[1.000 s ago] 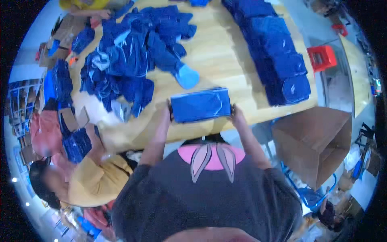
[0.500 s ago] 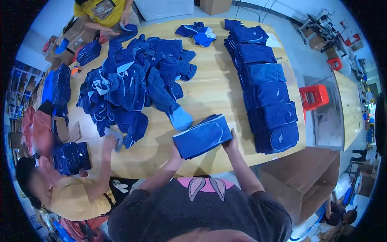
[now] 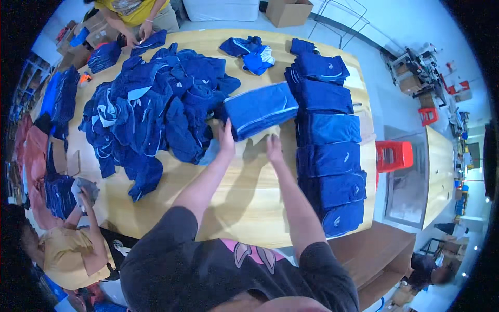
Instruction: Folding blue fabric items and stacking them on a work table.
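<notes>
Forward, left hand (image 3: 227, 139) grips folded blue bundle (image 3: 262, 109); right hand (image 3: 274, 147) stretches near it, openness unclear

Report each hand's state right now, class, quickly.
Left hand: closed on the folded blue bundle.
Right hand: apart from the bundle, holding nothing visible; how open cannot be told.

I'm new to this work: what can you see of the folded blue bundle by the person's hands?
The folded blue bundle is a thick, roughly rectangular block of soft-looking fabric, with layered sides and pale trim lines. It slants, right end farther away, between the loose heap and the folded stacks. The left hand holds its left end; the right hand looks apart.
</notes>
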Demonstrator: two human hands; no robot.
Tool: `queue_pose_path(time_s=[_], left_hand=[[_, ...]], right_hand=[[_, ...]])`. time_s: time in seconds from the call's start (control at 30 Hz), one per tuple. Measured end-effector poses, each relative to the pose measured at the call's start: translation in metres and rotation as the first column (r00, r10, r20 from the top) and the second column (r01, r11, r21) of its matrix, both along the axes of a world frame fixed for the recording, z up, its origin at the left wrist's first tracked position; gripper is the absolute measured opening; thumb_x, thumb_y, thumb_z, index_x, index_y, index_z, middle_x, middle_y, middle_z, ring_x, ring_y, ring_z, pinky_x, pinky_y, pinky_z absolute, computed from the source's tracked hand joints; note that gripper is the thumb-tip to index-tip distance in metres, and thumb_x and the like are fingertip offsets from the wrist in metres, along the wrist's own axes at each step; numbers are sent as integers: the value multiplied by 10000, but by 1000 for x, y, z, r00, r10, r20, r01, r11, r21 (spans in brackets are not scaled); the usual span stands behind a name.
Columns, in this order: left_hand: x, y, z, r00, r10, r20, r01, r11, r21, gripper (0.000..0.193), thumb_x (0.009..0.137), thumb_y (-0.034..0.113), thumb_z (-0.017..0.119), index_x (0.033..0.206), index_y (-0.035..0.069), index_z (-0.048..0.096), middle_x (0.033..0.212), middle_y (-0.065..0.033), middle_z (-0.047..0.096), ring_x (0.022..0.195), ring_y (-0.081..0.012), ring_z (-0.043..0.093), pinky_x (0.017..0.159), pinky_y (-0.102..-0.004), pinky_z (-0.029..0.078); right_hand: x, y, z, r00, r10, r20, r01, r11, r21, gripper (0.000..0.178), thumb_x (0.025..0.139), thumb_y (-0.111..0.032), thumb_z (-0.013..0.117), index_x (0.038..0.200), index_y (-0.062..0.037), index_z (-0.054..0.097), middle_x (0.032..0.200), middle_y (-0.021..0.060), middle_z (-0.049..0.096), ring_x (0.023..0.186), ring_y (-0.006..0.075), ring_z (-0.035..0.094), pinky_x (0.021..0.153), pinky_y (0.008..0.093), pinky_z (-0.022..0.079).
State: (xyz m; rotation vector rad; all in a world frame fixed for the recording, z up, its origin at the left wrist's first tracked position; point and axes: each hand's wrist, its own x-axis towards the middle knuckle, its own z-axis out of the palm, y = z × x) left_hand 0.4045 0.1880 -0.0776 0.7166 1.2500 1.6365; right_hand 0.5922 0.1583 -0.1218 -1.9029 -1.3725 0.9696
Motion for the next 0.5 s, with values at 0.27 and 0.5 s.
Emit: queue_pose_path(time_s=[0.27,0.5], left_hand=[[33,174,-11,972,78,223,-62,995,-75,502,952,391,553,1147,-68,605,1115,-179,631,1005,-259,571,917,-314,424],[-7,255,-55,983,163,85,-143,969,-199,491,944,395,535,1105,-54,654,1062,-185,678,948,-294,598,895,-329,438]], right_hand=[[-37,-34,3,764,113,635,-217,972,87,627,898,-389,491,1446,-102,390,1515,169,359,1415,385,295,1073,642,267],[-40,-32,0,763,191,617,-252,968,13,634,916,-404,428,1468,-97,377,1538,168,331,1450,359,247,1138,617,190]])
